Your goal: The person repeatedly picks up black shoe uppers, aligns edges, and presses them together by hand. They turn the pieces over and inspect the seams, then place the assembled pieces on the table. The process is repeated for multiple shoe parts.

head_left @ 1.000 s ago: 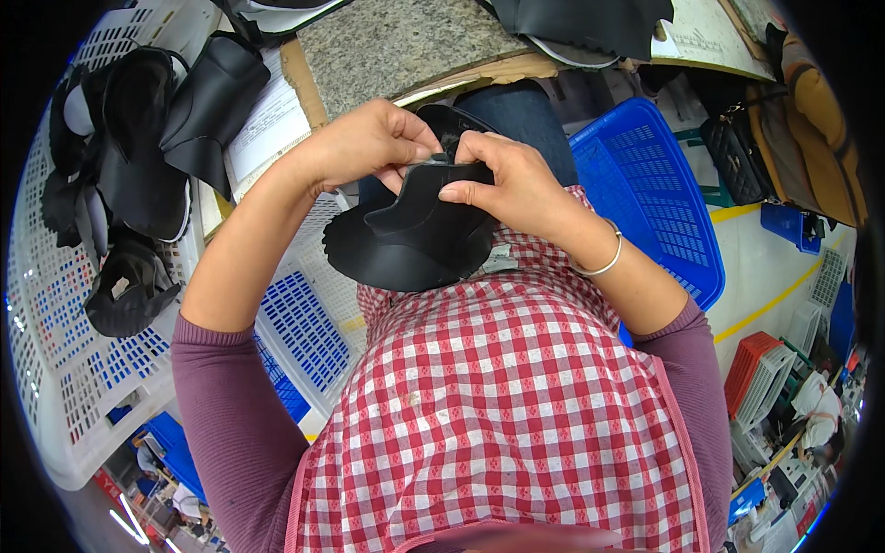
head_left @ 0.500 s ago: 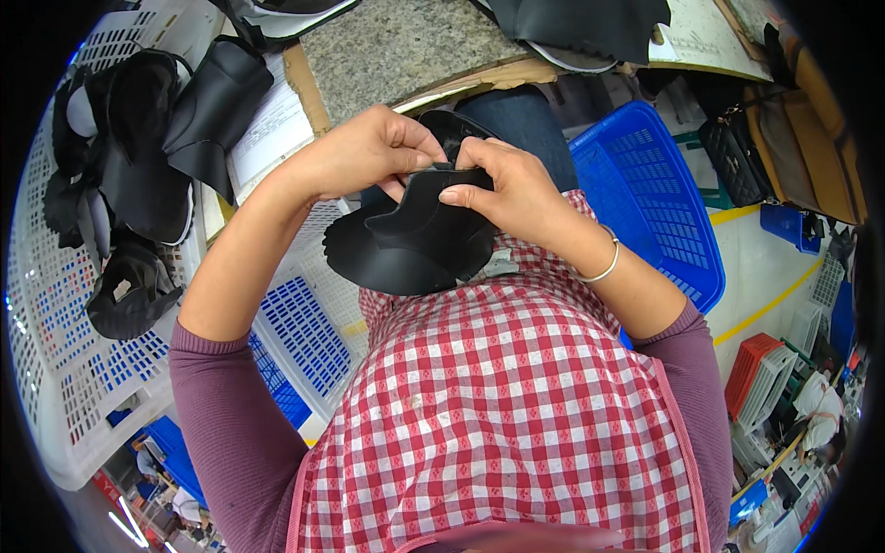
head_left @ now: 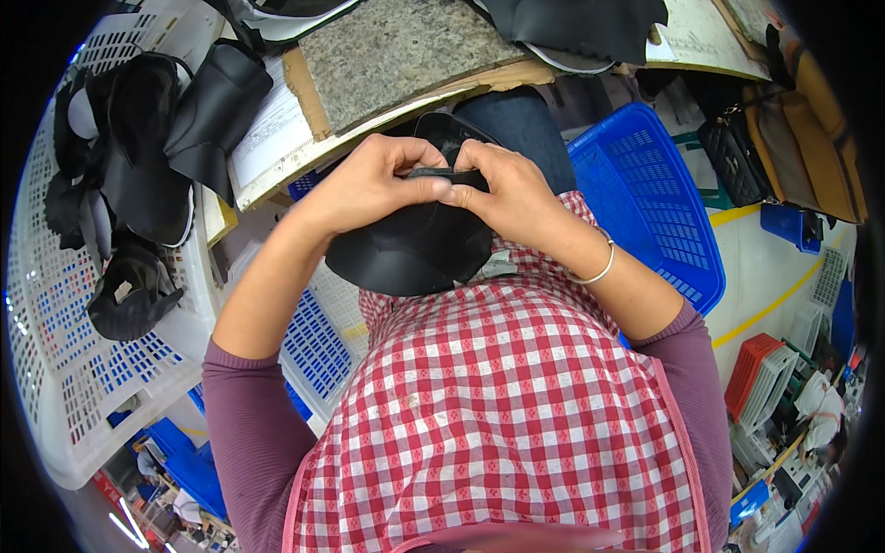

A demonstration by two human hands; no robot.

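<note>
A black shoe upper [head_left: 410, 247] rests over my lap against the red checked apron [head_left: 498, 369]. My left hand [head_left: 387, 180] pinches its top edge from the left, thumb on the near side and fingers curled behind. My right hand [head_left: 507, 184] grips the same edge just to the right, with both thumb tips almost touching. Between the hands a short stretch of the black edge shows. The fingertips behind it are mostly hidden.
White basket [head_left: 83, 369] at left holds several black shoe uppers [head_left: 147, 147]. A stone slab [head_left: 396, 55] lies on the workbench ahead, beside a printed sheet [head_left: 272, 129]. A blue basket [head_left: 645, 203] stands at right, near hanging bags [head_left: 793, 138].
My left hand has moved right and slightly down, its thumb now laid along the upper's edge next to my right thumb. My right hand has stayed nearly in place.
</note>
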